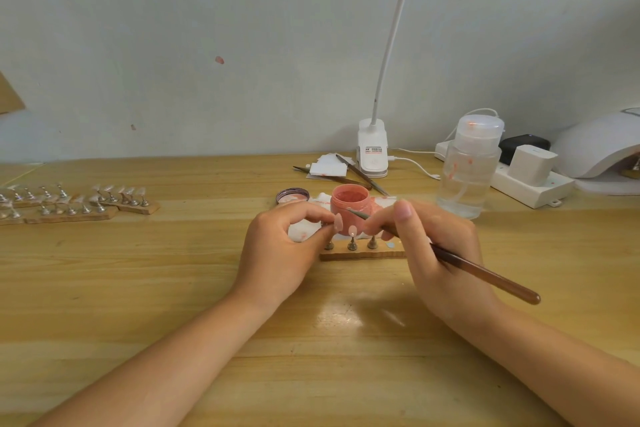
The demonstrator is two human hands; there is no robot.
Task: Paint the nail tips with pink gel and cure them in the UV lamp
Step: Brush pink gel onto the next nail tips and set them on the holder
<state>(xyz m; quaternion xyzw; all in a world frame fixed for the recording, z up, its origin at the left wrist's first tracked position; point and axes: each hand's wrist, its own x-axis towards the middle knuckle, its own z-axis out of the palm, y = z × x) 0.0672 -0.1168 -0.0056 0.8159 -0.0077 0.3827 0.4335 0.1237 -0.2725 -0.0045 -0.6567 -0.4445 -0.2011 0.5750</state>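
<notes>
A right hand pinches a brown brush, its tip near a nail tip that the left hand grips on its stand, above a wooden strip in front of the open pink gel jar. Painting appears underway; next comes a steady stroke. The tip looks pale pink and glossy; the curing lamp waits far right.
</notes>
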